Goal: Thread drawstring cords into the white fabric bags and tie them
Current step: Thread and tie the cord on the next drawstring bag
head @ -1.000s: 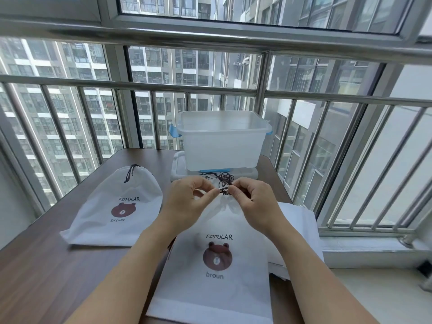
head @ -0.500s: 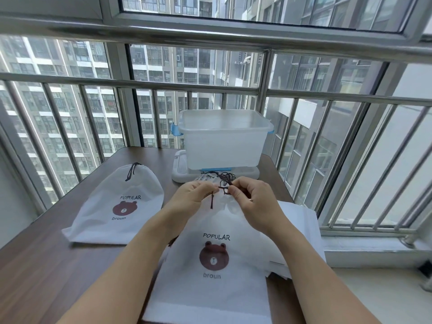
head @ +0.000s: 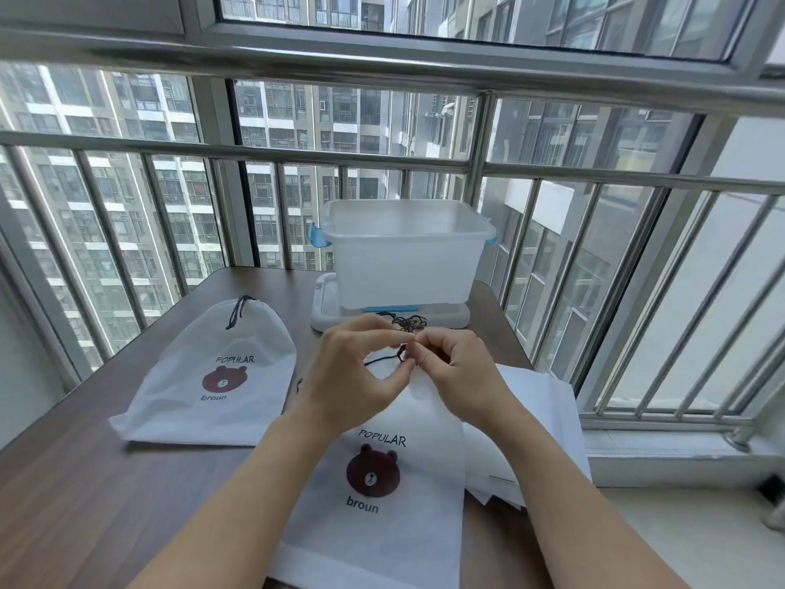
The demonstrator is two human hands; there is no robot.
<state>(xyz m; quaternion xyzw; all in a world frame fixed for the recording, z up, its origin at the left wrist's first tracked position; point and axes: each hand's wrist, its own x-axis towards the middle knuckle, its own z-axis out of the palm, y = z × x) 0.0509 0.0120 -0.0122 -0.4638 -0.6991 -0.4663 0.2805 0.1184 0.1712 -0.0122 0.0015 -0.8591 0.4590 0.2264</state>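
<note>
A white fabric bag [head: 374, 525] with a brown bear print lies in front of me on the table. At its gathered top, my left hand [head: 352, 376] and my right hand [head: 463, 376] meet and each pinches the dark drawstring cord [head: 384, 357]. A short loop of cord shows between my left thumb and forefinger. Loose dark cords [head: 408, 321] lie in a small tangle just beyond my fingers. A second white bag [head: 212, 376], its cord tied at the top, lies to the left.
A translucent plastic box [head: 403, 257] stands on its lid [head: 325, 316] at the table's far edge. A stack of flat white bags [head: 548, 418] lies at the right. Metal window railings [head: 382, 155] close off the back and right. The brown table [head: 85, 482] extends left.
My left hand has pulled a cord end leftward, so a short loop now shows between its thumb and forefinger. Both hands stay together at the bag's top.
</note>
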